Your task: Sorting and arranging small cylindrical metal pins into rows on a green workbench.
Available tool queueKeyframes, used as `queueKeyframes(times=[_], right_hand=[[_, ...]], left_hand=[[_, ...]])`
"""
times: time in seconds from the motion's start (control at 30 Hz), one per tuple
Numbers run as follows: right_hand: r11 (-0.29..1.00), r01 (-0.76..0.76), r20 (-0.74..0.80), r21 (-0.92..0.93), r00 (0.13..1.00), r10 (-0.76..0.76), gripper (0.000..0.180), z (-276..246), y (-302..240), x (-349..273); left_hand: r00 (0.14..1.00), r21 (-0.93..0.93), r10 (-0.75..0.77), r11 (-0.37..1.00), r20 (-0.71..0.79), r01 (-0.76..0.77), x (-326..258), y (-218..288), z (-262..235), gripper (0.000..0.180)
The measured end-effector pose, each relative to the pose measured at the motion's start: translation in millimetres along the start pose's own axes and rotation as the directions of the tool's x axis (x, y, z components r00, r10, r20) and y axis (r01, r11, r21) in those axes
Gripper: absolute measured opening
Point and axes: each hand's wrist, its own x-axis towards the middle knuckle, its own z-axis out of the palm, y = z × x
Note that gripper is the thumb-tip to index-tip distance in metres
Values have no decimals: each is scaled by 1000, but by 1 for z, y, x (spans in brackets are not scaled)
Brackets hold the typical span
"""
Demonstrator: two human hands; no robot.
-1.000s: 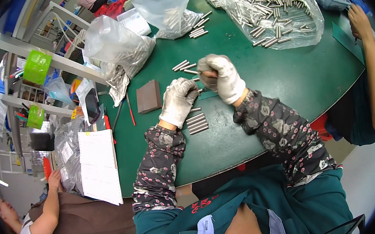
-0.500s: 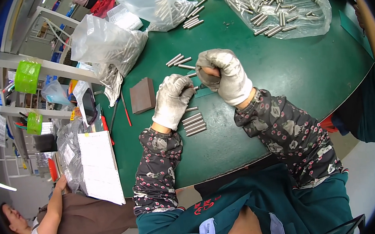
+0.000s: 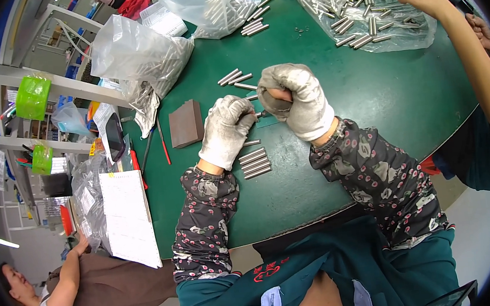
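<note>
- Two gloved hands meet at the table's centre: our left hand (image 3: 228, 128) pinches a metal rod (image 3: 260, 115), while our right hand (image 3: 298, 97) is fisted around a part we cannot identify.
- Finished rods (image 3: 255, 162) lie at 6 o'clock of the hands.
- A loose pinch could drop the rod; a sleeve could scatter the row.

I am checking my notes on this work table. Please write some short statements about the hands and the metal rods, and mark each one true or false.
1. Both hands, the left hand and the right hand, wear light work gloves. True.
2. The table is red. False: it is green.
3. A row of metal rods lies beside the left wrist. True.
4. The brown block is in the right hand. False: it lies on the table, left of the hands.
</note>
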Motion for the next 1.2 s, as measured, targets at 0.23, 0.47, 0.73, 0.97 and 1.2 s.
queueKeyframes(times=[0.23, 0.47, 0.73, 0.97, 1.2], right_hand=[[998, 22, -52, -59, 998, -25, 40, 2, 4, 2], [992, 33, 3, -126, 999, -32, 41, 10, 2, 6], [999, -32, -108, 38, 993, 36, 41, 6, 7, 7], [998, 5, -12, -59, 1000, -6, 43, 4, 5, 3], [999, -5, -49, -43, 999, 2, 43, -1, 6, 2]], left_hand=[[1000, -4, -7, 1000, 7, 7, 0, -1, 1, 15], [1000, -30, 23, 999, 3, -23, 1, -6, 4, 15], [1000, -14, 6, 1000, 2, -6, -1, -8, 3, 15], [1000, -31, -4, 1000, -16, 4, -3, -2, 2, 15], [999, -55, -36, 998, -3, 36, -1, -5, 3, 15]])
